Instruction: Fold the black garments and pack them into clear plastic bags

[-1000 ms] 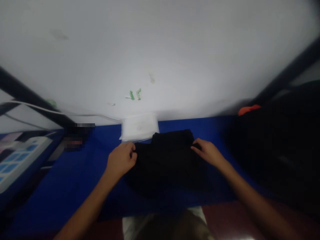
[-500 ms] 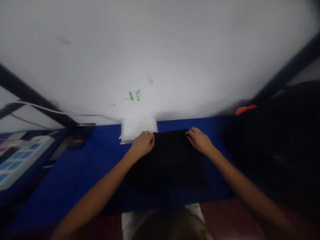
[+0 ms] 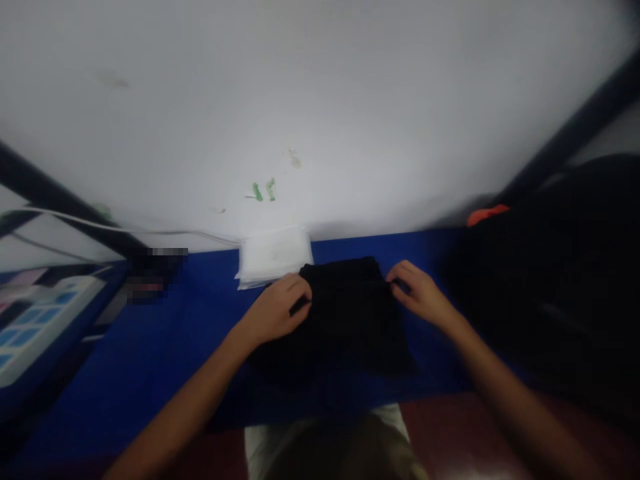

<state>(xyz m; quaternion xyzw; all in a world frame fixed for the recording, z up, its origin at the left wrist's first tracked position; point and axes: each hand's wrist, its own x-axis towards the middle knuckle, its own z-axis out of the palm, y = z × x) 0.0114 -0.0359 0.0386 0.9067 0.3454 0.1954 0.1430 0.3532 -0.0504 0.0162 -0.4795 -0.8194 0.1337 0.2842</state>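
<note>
Left hand (image 3: pixel 277 309): curled; I couldn't tell its grip.
Right hand (image 3: pixel 419 293): pinched cloth (image 3: pixel 350 323).
Cloth: between hands; uneven pulls could've wrinkled it.

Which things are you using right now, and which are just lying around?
In use:
- black cloth
- left hand and right hand, both at the cloth
- blue tabletop underneath

Seemingly just lying about, not in either hand:
- white flat stack near the wall
- white cable
- orange item, too blurred to name
</note>
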